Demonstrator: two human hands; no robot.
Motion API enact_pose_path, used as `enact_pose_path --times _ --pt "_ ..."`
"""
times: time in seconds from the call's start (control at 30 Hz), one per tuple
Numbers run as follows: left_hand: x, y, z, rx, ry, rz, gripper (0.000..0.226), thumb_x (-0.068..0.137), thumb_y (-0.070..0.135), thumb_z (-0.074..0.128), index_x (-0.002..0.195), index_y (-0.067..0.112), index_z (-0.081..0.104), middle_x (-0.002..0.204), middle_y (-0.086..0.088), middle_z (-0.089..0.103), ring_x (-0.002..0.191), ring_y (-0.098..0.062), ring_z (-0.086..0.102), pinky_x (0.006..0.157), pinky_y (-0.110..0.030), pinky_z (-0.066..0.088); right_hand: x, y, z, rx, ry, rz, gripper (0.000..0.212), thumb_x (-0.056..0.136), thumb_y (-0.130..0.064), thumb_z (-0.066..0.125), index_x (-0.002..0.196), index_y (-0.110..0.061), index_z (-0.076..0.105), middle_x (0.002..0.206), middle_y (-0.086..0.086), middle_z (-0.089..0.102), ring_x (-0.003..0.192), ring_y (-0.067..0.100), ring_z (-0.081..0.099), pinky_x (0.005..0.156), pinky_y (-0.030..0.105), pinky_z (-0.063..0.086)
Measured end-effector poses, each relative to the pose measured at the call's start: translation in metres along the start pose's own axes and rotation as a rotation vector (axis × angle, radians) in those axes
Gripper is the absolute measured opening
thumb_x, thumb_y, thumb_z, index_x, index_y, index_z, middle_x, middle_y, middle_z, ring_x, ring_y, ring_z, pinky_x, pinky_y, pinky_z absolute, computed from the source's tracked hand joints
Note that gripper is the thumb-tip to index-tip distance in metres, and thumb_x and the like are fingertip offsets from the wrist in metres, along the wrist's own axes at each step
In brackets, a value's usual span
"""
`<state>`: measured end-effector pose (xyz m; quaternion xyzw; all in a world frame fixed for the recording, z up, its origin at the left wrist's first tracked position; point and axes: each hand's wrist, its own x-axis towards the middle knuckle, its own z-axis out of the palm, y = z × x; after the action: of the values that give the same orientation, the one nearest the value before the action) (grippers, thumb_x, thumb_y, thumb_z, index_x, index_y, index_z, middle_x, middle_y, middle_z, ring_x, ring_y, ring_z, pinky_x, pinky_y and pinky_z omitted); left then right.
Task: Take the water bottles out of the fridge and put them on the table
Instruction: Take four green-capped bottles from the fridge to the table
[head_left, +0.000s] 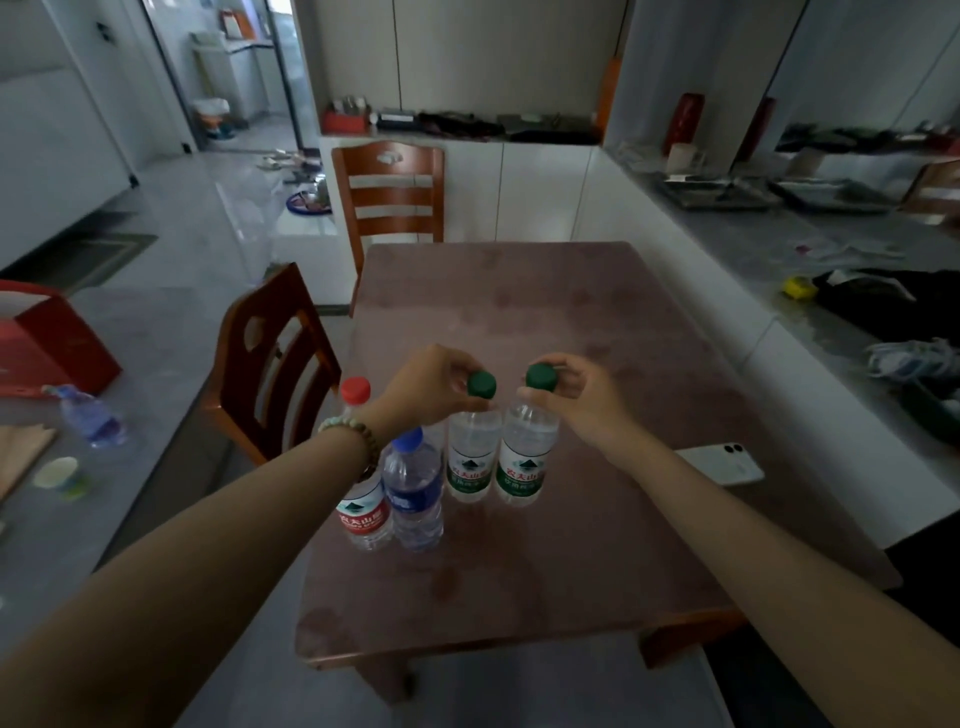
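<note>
Several water bottles stand upright in a row on the brown table (545, 571), near its left edge. My left hand (426, 389) grips the neck of a green-capped bottle (470, 457). Just to the right, my right hand (576, 392) holds the neck of a second green-capped bottle (522, 462). Both of these bottles rest on the tabletop, side by side. A blue-capped bottle (413, 493) and a red-capped bottle (363, 514) stand to their left, under my left wrist. The fridge is not in view.
A white phone (722, 464) lies on the table to the right. Two wooden chairs (270, 358) stand at the table's left and far sides. A grey counter on the left holds a red box (52, 338) and a lying bottle (93, 418). Cluttered counter at right.
</note>
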<state>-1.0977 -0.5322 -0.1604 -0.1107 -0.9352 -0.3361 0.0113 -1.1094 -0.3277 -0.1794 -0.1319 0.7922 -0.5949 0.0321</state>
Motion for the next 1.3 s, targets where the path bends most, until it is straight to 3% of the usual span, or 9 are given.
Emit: enact_pose_path --times 0.17,0.53,0.8,1.07,1.17,1.3 --pt "0.006 -0.007 0.005 0.026 -0.018 -0.048 0.046 0.07 0.027 0.081 0.11 0.009 0.066 0.105 -0.006 0.071 0.09 -0.017 0.067 0.088 -0.034 0.054 0.008 0.012 0.004 0.008 -0.046 0.018 0.029 0.072 -0.015 0.079 0.095 -0.019 0.062 0.094 -0.002 0.07 0.092 0.015 0.066 0.087 0.025 0.05" --pt "0.013 -0.017 0.013 0.033 -0.006 -0.11 0.044 0.07 0.028 0.081 0.108 0.009 0.067 0.104 -0.006 0.07 0.091 -0.018 0.066 0.087 -0.037 0.055 0.023 0.03 0.009 -0.006 -0.064 0.051 0.032 0.071 -0.012 0.079 0.088 -0.03 0.06 0.094 -0.002 0.069 0.091 0.016 0.065 0.087 0.026 0.049" --pt "0.013 -0.016 0.013 -0.039 -0.048 -0.107 0.039 0.073 0.021 0.079 0.107 0.009 0.065 0.104 -0.006 0.07 0.091 -0.017 0.066 0.086 -0.031 0.055 0.028 0.037 0.009 -0.005 -0.058 0.078 0.03 0.073 -0.011 0.078 0.096 -0.018 0.061 0.098 0.003 0.069 0.091 0.016 0.064 0.084 0.021 0.05" --pt "0.014 -0.014 0.019 0.007 -0.072 -0.123 0.042 0.075 0.024 0.077 0.111 0.013 0.06 0.112 -0.007 0.066 0.099 -0.02 0.062 0.09 -0.036 0.052 0.02 0.025 0.002 -0.276 -0.179 0.125 0.05 0.082 -0.018 0.07 0.129 -0.011 0.052 0.127 0.006 0.059 0.119 0.022 0.054 0.101 0.032 0.042" --pt "0.012 -0.004 0.019 0.014 -0.053 -0.118 0.051 0.08 0.03 0.072 0.124 0.014 0.053 0.124 -0.006 0.059 0.11 -0.021 0.057 0.093 -0.031 0.046 0.002 0.014 -0.009 -0.303 -0.119 0.165 0.061 0.086 -0.028 0.065 0.14 -0.017 0.039 0.143 0.004 0.046 0.133 0.021 0.042 0.11 0.04 0.035" --pt "0.013 0.032 0.015 0.012 0.027 -0.006 0.054 0.088 0.035 0.062 0.134 0.016 0.043 0.139 -0.006 0.048 0.116 -0.023 0.054 0.098 -0.036 0.042 -0.041 -0.002 -0.04 -0.432 0.053 0.2 0.065 0.091 -0.035 0.056 0.147 -0.024 0.026 0.155 0.001 0.026 0.142 0.02 0.025 0.11 0.032 0.025"
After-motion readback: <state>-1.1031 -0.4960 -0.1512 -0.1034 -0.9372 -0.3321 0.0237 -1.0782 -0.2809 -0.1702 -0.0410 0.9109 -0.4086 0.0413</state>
